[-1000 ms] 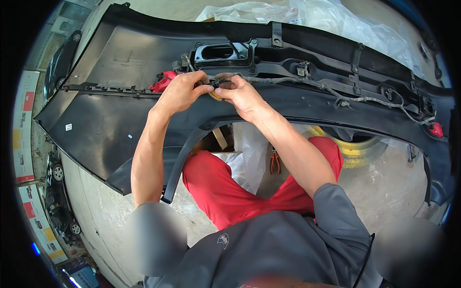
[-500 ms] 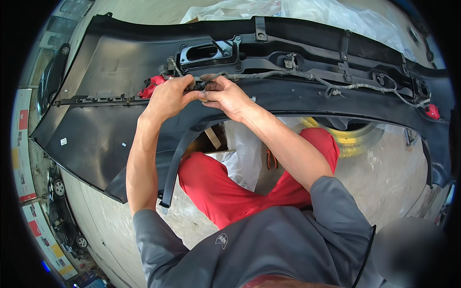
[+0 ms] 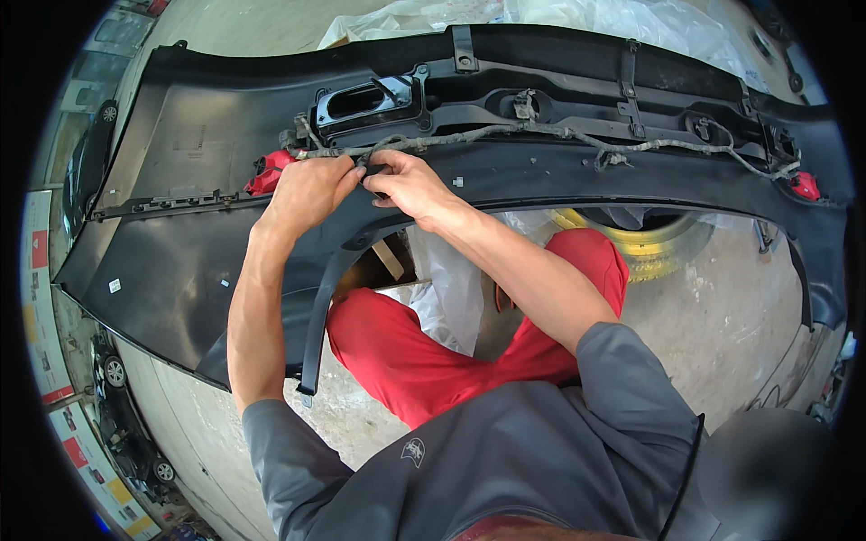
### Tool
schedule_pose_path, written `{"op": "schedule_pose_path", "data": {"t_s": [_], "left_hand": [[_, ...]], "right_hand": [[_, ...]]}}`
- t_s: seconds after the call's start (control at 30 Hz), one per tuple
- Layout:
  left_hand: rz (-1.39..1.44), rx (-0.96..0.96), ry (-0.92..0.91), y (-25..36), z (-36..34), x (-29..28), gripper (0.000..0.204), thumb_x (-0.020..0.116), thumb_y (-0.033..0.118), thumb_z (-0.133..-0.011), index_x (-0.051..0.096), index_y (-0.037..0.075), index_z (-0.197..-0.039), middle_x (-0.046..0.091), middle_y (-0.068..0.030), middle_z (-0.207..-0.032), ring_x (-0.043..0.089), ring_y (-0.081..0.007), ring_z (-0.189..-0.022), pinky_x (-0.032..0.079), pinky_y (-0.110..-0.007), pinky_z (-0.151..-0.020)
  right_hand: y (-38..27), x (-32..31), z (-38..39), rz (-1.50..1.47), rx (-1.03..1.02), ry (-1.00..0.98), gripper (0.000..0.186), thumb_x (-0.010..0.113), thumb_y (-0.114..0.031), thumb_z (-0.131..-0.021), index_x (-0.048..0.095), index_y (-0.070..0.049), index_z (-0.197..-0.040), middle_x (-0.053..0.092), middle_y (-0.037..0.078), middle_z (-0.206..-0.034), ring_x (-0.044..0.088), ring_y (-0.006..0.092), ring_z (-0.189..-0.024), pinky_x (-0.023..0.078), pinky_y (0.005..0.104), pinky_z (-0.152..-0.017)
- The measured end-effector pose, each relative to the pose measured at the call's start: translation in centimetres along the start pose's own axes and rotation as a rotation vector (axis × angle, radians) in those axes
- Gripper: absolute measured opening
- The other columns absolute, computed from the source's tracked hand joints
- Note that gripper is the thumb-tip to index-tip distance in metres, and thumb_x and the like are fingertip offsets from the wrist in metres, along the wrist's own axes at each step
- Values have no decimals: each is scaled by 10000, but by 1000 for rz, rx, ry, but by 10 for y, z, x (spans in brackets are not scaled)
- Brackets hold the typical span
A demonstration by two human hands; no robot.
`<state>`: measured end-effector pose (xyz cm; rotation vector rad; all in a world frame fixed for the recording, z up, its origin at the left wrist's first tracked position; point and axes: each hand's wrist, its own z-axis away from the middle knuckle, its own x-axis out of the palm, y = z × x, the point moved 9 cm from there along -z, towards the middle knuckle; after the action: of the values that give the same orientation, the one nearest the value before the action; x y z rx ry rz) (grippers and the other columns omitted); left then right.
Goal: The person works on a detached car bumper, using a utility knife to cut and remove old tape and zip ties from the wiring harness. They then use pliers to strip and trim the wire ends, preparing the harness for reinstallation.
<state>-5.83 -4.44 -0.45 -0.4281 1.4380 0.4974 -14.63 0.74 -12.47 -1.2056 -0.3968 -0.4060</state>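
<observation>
A large black car bumper [image 3: 198, 270] lies across in front of me with its inner side up. Along it runs a grey, tape-wrapped wiring harness [image 3: 460, 137]. My left hand [image 3: 311, 189] and my right hand [image 3: 408, 187] meet at the harness's left part, fingertips pinched close together. Between them a small black part [image 3: 368, 175] shows, probably a connector or clip; the fingers hide most of it. What the left fingertips hold cannot be made out. Just beyond my left hand sits a red sensor-like piece [image 3: 267, 173], and above the hands is a black framed opening [image 3: 365, 101].
Another red piece [image 3: 806, 187] is at the bumper's right end. Clear plastic sheeting [image 3: 631, 41] lies behind the bumper. Beyond my red-trousered knees stands a yellow wheel rim [image 3: 658, 257]. A cardboard box [image 3: 388, 261] shows through the bumper's arch, and orange-handled pliers [image 3: 502, 298] lie on the floor.
The view has shifted slightly, so the bumper appears a little further left. Both hands still work close together; the right fingers have curled in and the black part is more covered.
</observation>
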Motion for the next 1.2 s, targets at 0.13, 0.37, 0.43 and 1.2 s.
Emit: {"op": "schedule_pose_path", "data": {"t_s": [0.13,0.37,0.43,1.2], "left_hand": [[33,2,59,-3,4,0,321,597,312,-1106,659,48,-935,714,-174,-811,696,-420,-789,527,-528,-675],[302,-197,0,-17,2,-13,344,595,306,-1115,681,32,-926,707,-156,-751,694,-395,-733,526,-457,-668],[347,-271,-28,-23,5,-10,345,620,333,-1100,699,39,-939,723,-149,-770,707,-389,-750,534,-461,-679],[519,-528,79,-48,16,6,679,626,552,-1078,635,-34,-1420,789,-246,-1129,763,-356,-1070,574,-403,-910]], "right_hand": [[0,2,-6,-75,-74,69,406,794,-123,-954,697,9,-1325,748,77,-1137,700,145,-1004,574,310,-861],[-11,6,-6,-82,-144,33,323,800,-170,-1001,744,-22,-1282,776,65,-1181,678,131,-1047,520,338,-876],[-7,7,-5,-23,-41,40,304,806,-155,-995,743,-13,-1256,775,68,-1174,686,134,-1028,532,324,-864],[-6,9,-23,-488,-13,-175,243,772,-114,-1014,719,-10,-1227,742,90,-1151,711,214,-1055,586,395,-1027]]}}
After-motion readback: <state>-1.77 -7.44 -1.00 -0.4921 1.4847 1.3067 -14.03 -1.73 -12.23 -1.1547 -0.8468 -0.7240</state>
